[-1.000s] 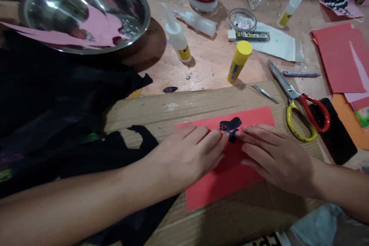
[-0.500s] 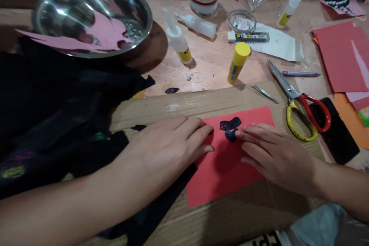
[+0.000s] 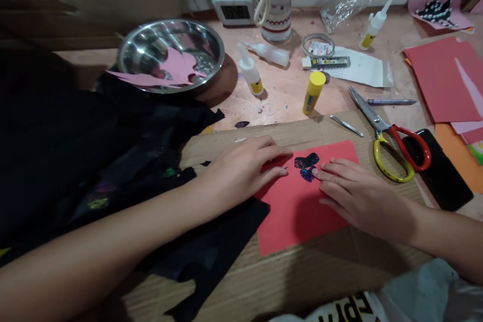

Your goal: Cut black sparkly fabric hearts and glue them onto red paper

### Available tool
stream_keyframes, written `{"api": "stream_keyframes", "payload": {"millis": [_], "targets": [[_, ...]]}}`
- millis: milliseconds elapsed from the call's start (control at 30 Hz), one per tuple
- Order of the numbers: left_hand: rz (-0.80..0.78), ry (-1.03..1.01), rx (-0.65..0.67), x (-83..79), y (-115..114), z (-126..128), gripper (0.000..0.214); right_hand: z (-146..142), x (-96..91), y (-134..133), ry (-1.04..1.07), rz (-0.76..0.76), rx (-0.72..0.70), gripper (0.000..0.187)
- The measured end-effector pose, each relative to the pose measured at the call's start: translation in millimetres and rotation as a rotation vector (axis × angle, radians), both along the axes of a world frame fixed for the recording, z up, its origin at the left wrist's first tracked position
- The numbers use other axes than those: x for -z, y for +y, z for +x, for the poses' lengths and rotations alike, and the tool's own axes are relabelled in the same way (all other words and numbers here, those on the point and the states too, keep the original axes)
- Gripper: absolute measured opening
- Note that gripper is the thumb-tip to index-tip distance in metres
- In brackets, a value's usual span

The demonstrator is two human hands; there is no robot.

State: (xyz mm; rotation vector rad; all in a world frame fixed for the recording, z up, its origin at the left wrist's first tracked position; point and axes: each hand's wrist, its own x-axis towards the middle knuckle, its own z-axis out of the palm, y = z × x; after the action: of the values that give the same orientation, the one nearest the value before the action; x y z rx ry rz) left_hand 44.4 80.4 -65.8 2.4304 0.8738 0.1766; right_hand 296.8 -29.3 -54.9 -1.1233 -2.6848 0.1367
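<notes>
Red paper sheet [image 3: 298, 216] lies flat on a brown cardboard slab [image 3: 287, 271], centre of the head view. Two small pieces sit on its far part, an upper dark glitter cut-out [image 3: 306, 161] and a lower dark glitter cut-out [image 3: 307, 175]. They are touching or slightly overlapping, can't tell which.

Left hand [image 3: 245, 168]: palm down, fingers stretched out loosely, resting on the sheet's left edge. It grips nothing, and its fingertips are just left of the cut-outs.

Right hand [image 3: 358, 196]: also flat and spread, nothing gripped. Its index fingertip [image 3: 316, 173] presses the right edge of the lower cut-out.

Handling, my read:
- The cut-outs are near weightless, thin and floppy, with a gritty top face. They will slide or lift at a breath if not stuck down.
- Pinch them at an edge or pin them from above. Don't drag across the glitter.
- The sheet is light and creases easily, so flat-palm hold-down suits it.

Black sheet material [image 3: 211, 241] overlaps the slab at the left. Metal tweezers [image 3: 347, 125], red-and-yellow-handled scissors [image 3: 388, 131] and a yellow glue stick [image 3: 313, 93] lie far right of the hands, apart from them.
</notes>
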Motion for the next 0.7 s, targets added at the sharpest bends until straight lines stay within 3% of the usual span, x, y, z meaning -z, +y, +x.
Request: {"api": "stream_keyframes", "payload": {"millis": [233,467,567,700], "targets": [[0.118,0.152,-0.113,-2.2,15.8,9.6,0.065,5.3,12.4,-2.3,-0.035,0.03,-0.017,0.02],[0.049,0.211,-0.115,-14.9,17.6,13.1,0.066,4.1,11.6,-0.1,0.014,0.078,-0.023,0.017],[0.094,0.26,-0.125,-17.0,9.5,15.6,0.076,4.4,14.0,0.1,0.024,0.096,-0.031,0.016],[0.151,0.289,-0.193,-14.0,9.9,21.0,0.074,5.6,18.7,1.7,0.039,0.099,-0.036,0.014]]}}
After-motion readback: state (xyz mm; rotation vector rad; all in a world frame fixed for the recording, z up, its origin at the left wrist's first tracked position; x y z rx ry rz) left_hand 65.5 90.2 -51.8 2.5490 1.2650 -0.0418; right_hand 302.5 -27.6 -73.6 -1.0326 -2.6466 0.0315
